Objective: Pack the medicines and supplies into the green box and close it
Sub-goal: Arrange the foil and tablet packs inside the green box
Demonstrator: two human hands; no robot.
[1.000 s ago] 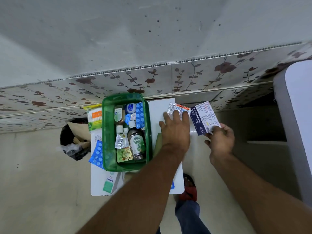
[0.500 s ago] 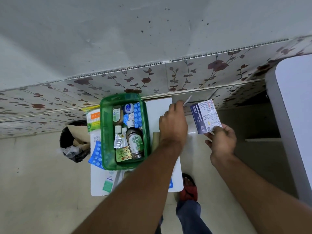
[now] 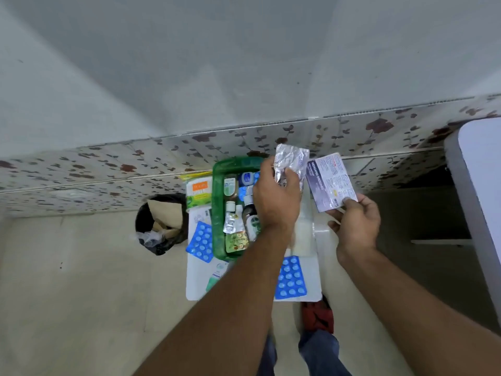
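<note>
The green box (image 3: 218, 213) stands open on a small white table (image 3: 200, 278), holding several bottles, a small blue-lidded jar and foil sachets. My left hand (image 3: 276, 199) hovers over the box's right side, gripping a crumpled silver blister strip (image 3: 291, 162). My right hand (image 3: 355, 221), to the right of the table, holds a purple-and-white dressings carton (image 3: 329, 183) upright. A blue blister pack (image 3: 291, 278) lies on the table's near right. Another blue blister pack (image 3: 200, 241) lies left of the box. An orange-and-green carton (image 3: 199, 192) sits at the box's far left.
A black bin (image 3: 162, 223) with paper and plastic stands on the floor left of the table. A tiled wall runs just behind. A grey-white furniture edge (image 3: 477, 191) rises on the right. A green-and-white pack (image 3: 217, 275) lies at the table's front. My foot in a red sandal (image 3: 317, 318) is below.
My left hand lifted the silver blister strip off the table and carried it left over the box. My right hand kept the dressings carton, raised slightly. The camera tilted closer.
</note>
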